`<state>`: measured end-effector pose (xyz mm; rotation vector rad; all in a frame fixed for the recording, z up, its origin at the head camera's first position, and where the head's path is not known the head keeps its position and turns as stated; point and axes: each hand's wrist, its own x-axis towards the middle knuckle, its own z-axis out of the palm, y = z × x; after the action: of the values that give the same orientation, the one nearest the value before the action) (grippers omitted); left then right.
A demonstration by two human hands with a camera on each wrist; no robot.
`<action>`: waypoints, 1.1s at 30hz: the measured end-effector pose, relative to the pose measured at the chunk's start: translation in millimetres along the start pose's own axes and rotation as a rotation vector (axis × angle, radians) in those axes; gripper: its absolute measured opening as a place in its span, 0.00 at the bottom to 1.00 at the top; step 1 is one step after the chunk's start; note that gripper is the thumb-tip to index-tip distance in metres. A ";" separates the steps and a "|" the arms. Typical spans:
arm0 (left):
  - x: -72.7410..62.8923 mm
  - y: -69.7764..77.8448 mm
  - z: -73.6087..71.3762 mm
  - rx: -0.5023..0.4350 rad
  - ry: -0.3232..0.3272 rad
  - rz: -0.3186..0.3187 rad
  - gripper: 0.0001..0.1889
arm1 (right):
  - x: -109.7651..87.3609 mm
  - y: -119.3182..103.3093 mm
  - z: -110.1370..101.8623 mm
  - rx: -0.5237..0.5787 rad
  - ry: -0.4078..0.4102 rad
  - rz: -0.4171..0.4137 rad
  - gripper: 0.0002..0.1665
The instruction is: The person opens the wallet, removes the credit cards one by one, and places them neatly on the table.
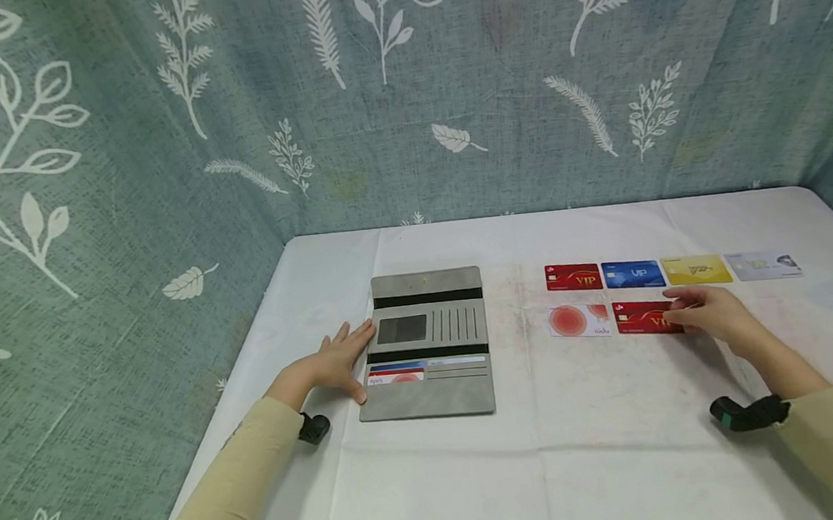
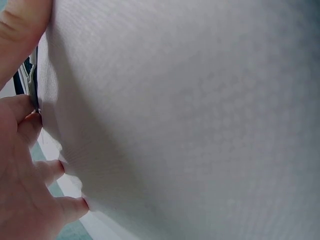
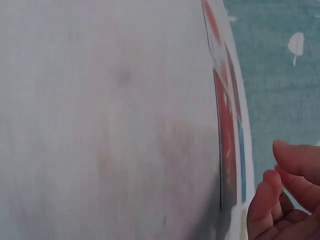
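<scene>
A grey wallet [image 1: 430, 401] lies unfolded on the table, with card slots and a dark clear window. A few cards [image 1: 396, 377] sit in its lower left slots. My left hand [image 1: 337, 360] rests at the wallet's left edge, fingers spread; the left wrist view shows its fingertips [image 2: 75, 207] against the white cloth. On the right, my right hand [image 1: 711, 315] reaches over the right end of a red VIP card [image 1: 640, 317], which lies flat. In the right wrist view, the thumb and bent fingers [image 3: 262, 200] are close beside that card [image 3: 226, 140].
Left of that red card lies a white card with red circles [image 1: 579, 321]. Behind them runs a row: another red VIP card [image 1: 573, 277], a blue card [image 1: 633, 274], a gold card [image 1: 696, 270] and a silver card [image 1: 763, 265]. A patterned green curtain [image 1: 404, 127] surrounds the white table [image 1: 439, 492].
</scene>
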<state>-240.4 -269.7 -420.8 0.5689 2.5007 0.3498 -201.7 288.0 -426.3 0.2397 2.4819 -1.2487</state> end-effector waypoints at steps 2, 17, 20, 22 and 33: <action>0.5 -0.1 0.0 0.001 -0.002 -0.001 0.67 | -1.3 -6.5 5.3 0.035 0.007 0.007 0.37; 0.8 -1.7 0.5 0.011 -0.002 0.001 0.67 | -1.9 -56.5 61.1 0.291 -0.108 0.012 0.30; 0.3 -1.2 0.2 0.006 -0.003 0.000 0.67 | -0.8 -64.7 72.4 0.308 -0.135 0.003 0.28; 0.1 -0.9 0.0 0.001 -0.002 -0.001 0.67 | 0.8 -69.3 81.3 0.306 -0.148 0.001 0.27; 1.1 -0.9 -0.3 -0.012 -0.006 0.001 0.67 | 10.6 -95.3 135.2 0.323 -0.246 -0.062 0.16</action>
<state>-241.7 -270.0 -421.4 0.5663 2.4907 0.3621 -208.8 122.6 -433.9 0.0819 2.0897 -1.5996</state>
